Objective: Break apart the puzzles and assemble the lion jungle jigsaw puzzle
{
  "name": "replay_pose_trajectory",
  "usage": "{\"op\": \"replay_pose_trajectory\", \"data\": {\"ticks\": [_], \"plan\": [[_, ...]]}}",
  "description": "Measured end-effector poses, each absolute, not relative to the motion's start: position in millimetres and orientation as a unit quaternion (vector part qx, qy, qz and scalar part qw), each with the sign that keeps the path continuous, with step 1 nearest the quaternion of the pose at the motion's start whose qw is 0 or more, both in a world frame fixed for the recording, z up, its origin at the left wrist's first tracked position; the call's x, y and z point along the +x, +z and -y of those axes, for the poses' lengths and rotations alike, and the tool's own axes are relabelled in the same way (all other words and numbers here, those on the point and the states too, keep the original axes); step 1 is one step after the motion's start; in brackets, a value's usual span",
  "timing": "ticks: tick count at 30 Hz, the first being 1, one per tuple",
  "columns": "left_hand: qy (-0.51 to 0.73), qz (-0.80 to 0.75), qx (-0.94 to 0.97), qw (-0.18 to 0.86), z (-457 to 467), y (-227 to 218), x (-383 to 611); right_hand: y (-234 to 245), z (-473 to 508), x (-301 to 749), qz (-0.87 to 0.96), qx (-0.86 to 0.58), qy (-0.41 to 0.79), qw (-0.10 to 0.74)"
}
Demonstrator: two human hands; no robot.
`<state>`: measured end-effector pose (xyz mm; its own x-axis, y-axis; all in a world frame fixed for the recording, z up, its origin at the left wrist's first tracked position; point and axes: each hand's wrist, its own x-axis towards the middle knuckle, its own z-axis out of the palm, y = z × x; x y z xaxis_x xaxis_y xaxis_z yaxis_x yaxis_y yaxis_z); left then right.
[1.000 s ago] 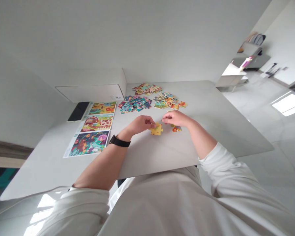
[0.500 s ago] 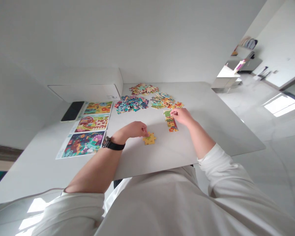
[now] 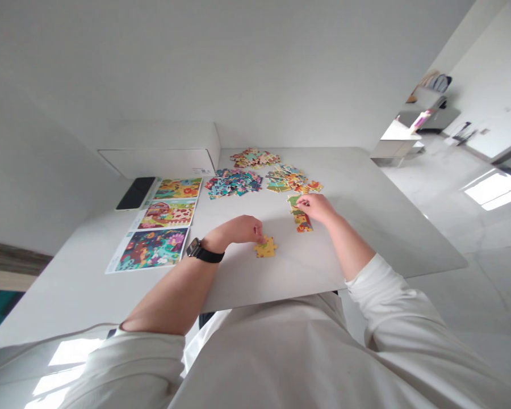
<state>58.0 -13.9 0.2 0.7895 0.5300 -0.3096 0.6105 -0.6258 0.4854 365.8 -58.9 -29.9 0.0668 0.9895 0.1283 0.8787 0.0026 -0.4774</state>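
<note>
My left hand (image 3: 243, 229), with a black watch on its wrist, is closed, its fingertips on the upper left edge of a yellow puzzle piece (image 3: 266, 248) lying on the table. To the right, the fingers of my right hand (image 3: 319, 207) are pinched together at the upper part of a narrow joined puzzle strip (image 3: 302, 219). Green shows at the strip's far end, and orange and red at its near end. My fingers partly cover its green top piece.
Loose puzzle pieces lie in a blue-purple pile (image 3: 234, 183), a mixed green-orange pile (image 3: 286, 178) and a farther pile (image 3: 254, 158). Three picture sheets (image 3: 151, 250) overlap at left beside a black phone (image 3: 135, 193). A white box (image 3: 153, 162) stands behind them.
The camera view has shifted slightly, so the whole scene sits a little lower and to the right. Both hands keep nearly the same places at the puzzle pieces.
</note>
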Motion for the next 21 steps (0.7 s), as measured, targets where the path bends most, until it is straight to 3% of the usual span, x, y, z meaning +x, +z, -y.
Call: {"op": "replay_pose_trajectory", "data": {"ticks": [21], "plan": [[-0.094, -0.352, 0.895, 0.258, 14.1, -6.2, 60.5, -40.9, 55.9, 367.2, 0.679, -0.687, 0.106, 0.238]]}}
